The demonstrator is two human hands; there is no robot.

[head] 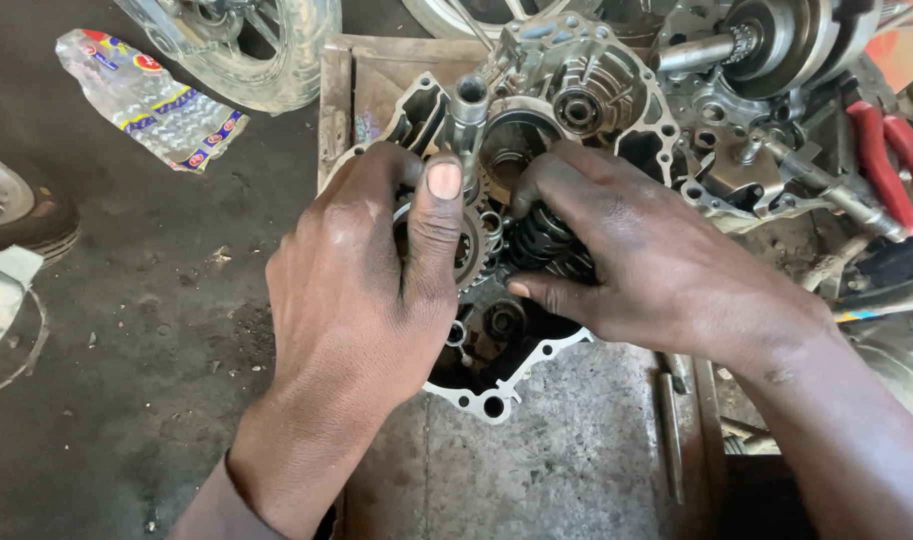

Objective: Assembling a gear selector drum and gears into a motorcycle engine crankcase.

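A grey metal engine crankcase half (496,402) lies open on a shallow metal tray (576,450). My left hand (361,290) rests over its left side, thumb up against a steel shaft (469,125), fingers curled around a gear set (474,250). On the right, my right hand (656,260) is closed around a dark stack of gears (546,240) inside the case. Much of the case's inside is hidden beneath both hands.
A second engine half with a crankshaft (766,60) lies at the upper right, red-handled pliers (891,160) beside it. A tyre (266,50) and a crumpled plastic wrapper (151,100) sit at the upper left on the dark oily floor (146,330).
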